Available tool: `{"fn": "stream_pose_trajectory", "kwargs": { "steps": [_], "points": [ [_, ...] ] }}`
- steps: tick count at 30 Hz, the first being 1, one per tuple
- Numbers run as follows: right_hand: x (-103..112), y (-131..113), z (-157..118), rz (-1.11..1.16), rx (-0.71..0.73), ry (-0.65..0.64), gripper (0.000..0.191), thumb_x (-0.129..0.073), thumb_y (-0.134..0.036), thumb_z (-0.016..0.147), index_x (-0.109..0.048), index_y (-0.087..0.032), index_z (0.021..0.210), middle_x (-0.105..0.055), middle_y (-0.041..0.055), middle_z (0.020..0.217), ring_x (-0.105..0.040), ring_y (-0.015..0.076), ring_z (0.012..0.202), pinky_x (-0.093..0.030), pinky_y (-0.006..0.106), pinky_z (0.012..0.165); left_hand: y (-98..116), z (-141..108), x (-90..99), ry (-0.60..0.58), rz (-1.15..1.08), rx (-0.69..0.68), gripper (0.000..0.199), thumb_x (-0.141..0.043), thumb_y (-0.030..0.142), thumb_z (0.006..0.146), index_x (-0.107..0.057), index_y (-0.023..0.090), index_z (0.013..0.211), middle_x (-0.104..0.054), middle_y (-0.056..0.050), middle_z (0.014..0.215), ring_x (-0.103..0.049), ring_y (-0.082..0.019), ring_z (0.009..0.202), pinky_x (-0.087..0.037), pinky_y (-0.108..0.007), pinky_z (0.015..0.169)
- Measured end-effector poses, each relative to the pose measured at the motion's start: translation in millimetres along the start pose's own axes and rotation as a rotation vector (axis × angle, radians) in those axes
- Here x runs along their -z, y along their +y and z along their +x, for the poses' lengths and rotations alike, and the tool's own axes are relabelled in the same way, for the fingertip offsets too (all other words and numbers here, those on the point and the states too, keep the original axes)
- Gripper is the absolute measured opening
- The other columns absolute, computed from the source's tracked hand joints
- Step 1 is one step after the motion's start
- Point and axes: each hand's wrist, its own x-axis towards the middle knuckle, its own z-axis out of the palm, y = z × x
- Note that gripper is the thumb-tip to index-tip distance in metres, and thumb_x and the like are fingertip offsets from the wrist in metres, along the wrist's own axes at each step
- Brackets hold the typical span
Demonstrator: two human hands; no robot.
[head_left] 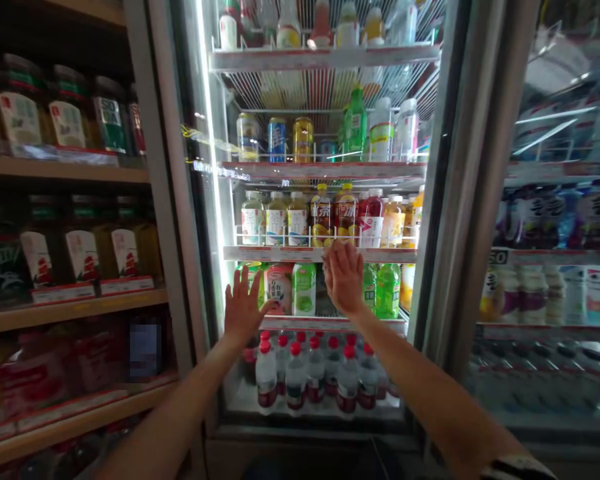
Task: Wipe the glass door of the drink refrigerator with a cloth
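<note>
Both my hands are raised in front of a lit drinks fridge. My left hand is open with its fingers spread, in front of the lower left shelf. Behind it are a pink-labelled drink bottle and a green drink bottle. My right hand is open and empty too, its fingers stretched upward and close together, overlapping the shelf's price rail. Just above its fingertips stand dark tea bottles with yellow caps. Whether either hand touches a surface, I cannot tell.
Red-capped bottles crowd the fridge floor. Cans and a green bottle stand higher up. Wooden shelves with jars are on the left. Another glass-fronted fridge is on the right, beyond a metal frame.
</note>
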Motion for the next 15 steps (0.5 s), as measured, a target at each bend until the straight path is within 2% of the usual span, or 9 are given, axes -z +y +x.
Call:
{"fn": "stream_pose_trajectory", "kwargs": {
  "steps": [4,7,9,13,15],
  "points": [
    [-2,-38,-46,0.102,0.363,-0.294,0.051,-0.045,-0.02,0.084,-0.04,-0.02,0.135,-0.04,0.0041,0.142,-0.018,0.022,0.138,-0.013,0.047,0.113,3,-7,2.0,-0.02,0.018,-0.037,0.065,-0.048,0.044,0.084,-0.033,0.012,0.138,-0.02,-0.019,0.148,-0.013,-0.033,0.138,-0.021,-0.054,0.107],
    [-1,-45,-64,0.156,0.51,-0.375,0.052,-0.048,-0.016,0.082,-0.042,-0.021,0.133,-0.04,0.0039,0.142,-0.025,0.0206,0.136,-0.016,0.044,0.113,-4,-18,3.6,-0.047,0.048,-0.091,0.059,-0.046,0.04,0.085,-0.035,0.014,0.137,-0.024,-0.015,0.148,-0.016,-0.03,0.138,-0.022,-0.052,0.108],
    [-3,-41,-52,0.164,0.489,-0.352,0.052,-0.048,-0.015,0.082,-0.043,-0.022,0.133,-0.042,0.0039,0.141,-0.025,0.0195,0.136,-0.016,0.044,0.113,-14,-24,3.8,-0.063,0.067,-0.083,0.059,-0.047,0.039,0.084,-0.035,0.015,0.137,-0.024,-0.014,0.148,-0.017,-0.029,0.138,-0.023,-0.052,0.107],
    [-13,-38,-12,0.089,0.194,-0.181,0.049,-0.043,-0.018,0.086,-0.04,-0.018,0.135,-0.039,0.008,0.142,-0.016,0.0218,0.139,-0.011,0.05,0.112,-32,-29,2.8,-0.09,0.074,-0.035,0.063,-0.049,0.04,0.083,-0.032,0.017,0.139,-0.02,-0.014,0.149,-0.015,-0.031,0.138,-0.021,-0.054,0.107],
    [-17,-43,-13,0.096,0.219,-0.182,0.049,-0.043,-0.019,0.087,-0.039,-0.018,0.135,-0.039,0.0075,0.142,-0.016,0.0219,0.139,-0.01,0.05,0.113,-37,-30,2.9,-0.105,0.07,-0.021,0.064,-0.049,0.041,0.083,-0.031,0.017,0.139,-0.019,-0.014,0.15,-0.014,-0.031,0.138,-0.021,-0.055,0.107]
  ]
}}
